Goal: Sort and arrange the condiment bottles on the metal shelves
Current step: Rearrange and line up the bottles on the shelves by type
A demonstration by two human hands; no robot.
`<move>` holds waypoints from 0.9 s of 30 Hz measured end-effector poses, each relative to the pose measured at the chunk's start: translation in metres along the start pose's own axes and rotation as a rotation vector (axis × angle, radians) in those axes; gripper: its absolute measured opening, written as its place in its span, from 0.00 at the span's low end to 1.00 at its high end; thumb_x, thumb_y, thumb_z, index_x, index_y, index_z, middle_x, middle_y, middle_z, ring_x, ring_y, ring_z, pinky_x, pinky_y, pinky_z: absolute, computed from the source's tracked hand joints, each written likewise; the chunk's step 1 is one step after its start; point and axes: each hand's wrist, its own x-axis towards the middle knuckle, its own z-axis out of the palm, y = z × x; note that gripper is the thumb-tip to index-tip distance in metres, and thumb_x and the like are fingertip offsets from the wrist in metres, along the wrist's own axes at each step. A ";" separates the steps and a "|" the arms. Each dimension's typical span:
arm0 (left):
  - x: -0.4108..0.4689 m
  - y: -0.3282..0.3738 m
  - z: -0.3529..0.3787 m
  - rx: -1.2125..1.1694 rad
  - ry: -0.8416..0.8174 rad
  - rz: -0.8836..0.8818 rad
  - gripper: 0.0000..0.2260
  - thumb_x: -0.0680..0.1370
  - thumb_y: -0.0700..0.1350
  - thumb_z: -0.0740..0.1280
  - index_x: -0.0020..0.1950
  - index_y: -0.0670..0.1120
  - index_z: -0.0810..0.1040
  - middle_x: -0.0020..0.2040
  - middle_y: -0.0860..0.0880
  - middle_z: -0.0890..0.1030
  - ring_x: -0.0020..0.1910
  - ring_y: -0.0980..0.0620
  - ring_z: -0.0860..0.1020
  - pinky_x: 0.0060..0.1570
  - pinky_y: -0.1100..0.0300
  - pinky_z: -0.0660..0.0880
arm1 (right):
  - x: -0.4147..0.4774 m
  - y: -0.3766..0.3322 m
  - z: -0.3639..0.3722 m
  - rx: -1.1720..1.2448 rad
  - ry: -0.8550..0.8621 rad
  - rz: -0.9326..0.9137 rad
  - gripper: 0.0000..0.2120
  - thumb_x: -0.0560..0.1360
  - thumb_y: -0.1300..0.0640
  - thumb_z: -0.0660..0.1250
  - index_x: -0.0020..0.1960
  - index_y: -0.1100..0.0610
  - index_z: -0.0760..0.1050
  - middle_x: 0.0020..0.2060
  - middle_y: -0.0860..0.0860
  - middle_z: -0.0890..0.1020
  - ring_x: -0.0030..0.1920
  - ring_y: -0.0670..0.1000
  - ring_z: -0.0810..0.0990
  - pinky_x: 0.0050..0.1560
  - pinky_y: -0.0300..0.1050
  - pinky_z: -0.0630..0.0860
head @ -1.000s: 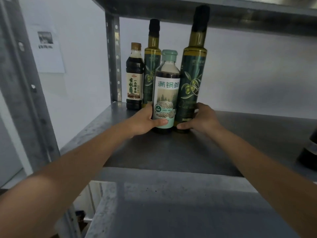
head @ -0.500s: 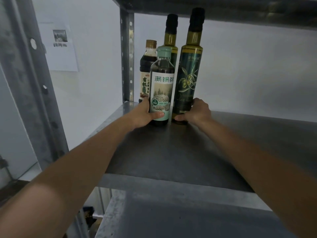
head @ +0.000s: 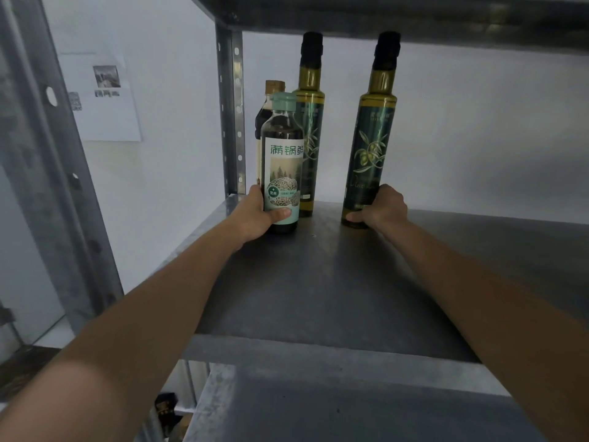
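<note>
Your left hand grips the mint-capped bottle, your right hand the olive oil bottle (tall, top-heavy); a low shove on the shelf could topple it.

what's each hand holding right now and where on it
Left hand grips the mint-capped bottle near its base; right hand grips the right olive oil bottle at its base.

I count four bottles on my grey metal shelf: two tall green olive-oil bottles, one mint-capped dark sauce bottle, one brown-capped dark bottle.
</note>
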 end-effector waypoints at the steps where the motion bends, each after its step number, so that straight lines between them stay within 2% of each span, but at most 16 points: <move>1: 0.001 -0.001 -0.001 -0.005 0.009 -0.006 0.26 0.75 0.42 0.70 0.70 0.43 0.63 0.67 0.47 0.74 0.66 0.48 0.71 0.59 0.58 0.68 | 0.000 0.001 0.000 0.000 0.005 0.003 0.35 0.63 0.53 0.79 0.63 0.61 0.68 0.61 0.58 0.76 0.60 0.58 0.75 0.55 0.50 0.73; 6: -0.001 -0.002 -0.003 -0.001 0.086 -0.021 0.23 0.75 0.41 0.69 0.67 0.42 0.64 0.66 0.45 0.74 0.65 0.47 0.72 0.58 0.57 0.70 | 0.004 0.007 -0.003 0.007 0.035 0.029 0.33 0.64 0.54 0.78 0.63 0.62 0.67 0.61 0.59 0.75 0.60 0.59 0.75 0.55 0.50 0.73; 12: -0.001 -0.001 -0.003 0.022 0.160 -0.057 0.22 0.76 0.41 0.69 0.65 0.41 0.63 0.65 0.44 0.73 0.66 0.45 0.71 0.63 0.52 0.70 | 0.004 0.016 -0.003 0.032 0.078 0.044 0.33 0.66 0.55 0.78 0.64 0.62 0.66 0.61 0.59 0.75 0.61 0.59 0.74 0.56 0.50 0.72; 16: -0.002 0.000 -0.002 0.039 0.166 -0.056 0.21 0.76 0.41 0.69 0.64 0.41 0.63 0.65 0.43 0.74 0.65 0.45 0.72 0.63 0.51 0.70 | -0.001 0.014 0.004 0.146 0.081 0.088 0.38 0.66 0.55 0.77 0.68 0.62 0.61 0.65 0.60 0.69 0.64 0.60 0.70 0.60 0.52 0.70; 17: -0.002 0.001 -0.001 0.041 0.169 -0.057 0.21 0.76 0.41 0.69 0.64 0.41 0.64 0.65 0.43 0.74 0.65 0.45 0.72 0.63 0.51 0.71 | -0.006 0.008 0.005 0.182 0.140 0.135 0.41 0.66 0.53 0.77 0.70 0.62 0.59 0.67 0.60 0.66 0.66 0.60 0.67 0.63 0.52 0.68; 19: -0.003 0.001 0.000 0.040 0.175 -0.057 0.20 0.76 0.41 0.68 0.64 0.41 0.63 0.65 0.43 0.74 0.65 0.45 0.72 0.64 0.50 0.71 | -0.018 -0.008 0.005 0.267 0.376 0.146 0.41 0.66 0.52 0.77 0.71 0.61 0.59 0.68 0.59 0.61 0.68 0.59 0.61 0.65 0.50 0.66; 20: -0.003 0.002 0.001 0.037 0.177 -0.055 0.20 0.76 0.41 0.68 0.64 0.41 0.63 0.66 0.43 0.73 0.65 0.45 0.72 0.64 0.51 0.70 | -0.025 -0.016 0.008 0.343 0.499 0.057 0.37 0.67 0.54 0.76 0.69 0.60 0.62 0.67 0.58 0.62 0.66 0.57 0.63 0.63 0.48 0.67; 21: -0.003 0.002 0.001 0.033 0.179 -0.052 0.20 0.76 0.41 0.68 0.64 0.41 0.63 0.66 0.43 0.73 0.65 0.45 0.72 0.63 0.52 0.70 | -0.030 -0.024 0.013 0.428 0.549 -0.065 0.32 0.68 0.56 0.75 0.67 0.60 0.65 0.64 0.57 0.66 0.62 0.54 0.66 0.58 0.43 0.69; 22: -0.004 0.003 0.001 0.028 0.181 -0.049 0.20 0.76 0.40 0.68 0.64 0.40 0.63 0.66 0.43 0.73 0.65 0.45 0.72 0.62 0.53 0.70 | -0.037 -0.032 0.020 0.499 0.506 -0.185 0.27 0.69 0.59 0.74 0.64 0.59 0.67 0.61 0.55 0.70 0.57 0.50 0.69 0.53 0.39 0.71; 24: -0.005 0.003 0.001 0.014 0.185 -0.044 0.20 0.76 0.39 0.68 0.65 0.40 0.63 0.66 0.43 0.73 0.65 0.45 0.72 0.61 0.54 0.70 | -0.046 -0.043 0.040 0.531 0.285 -0.320 0.21 0.71 0.62 0.72 0.62 0.59 0.70 0.55 0.53 0.75 0.51 0.48 0.74 0.49 0.38 0.74; 27: -0.006 0.003 0.002 0.015 0.195 -0.041 0.20 0.76 0.39 0.68 0.64 0.40 0.64 0.65 0.43 0.74 0.65 0.45 0.72 0.61 0.54 0.70 | -0.036 -0.048 0.065 0.445 0.083 -0.271 0.26 0.71 0.60 0.72 0.66 0.59 0.67 0.58 0.54 0.76 0.56 0.51 0.76 0.55 0.44 0.74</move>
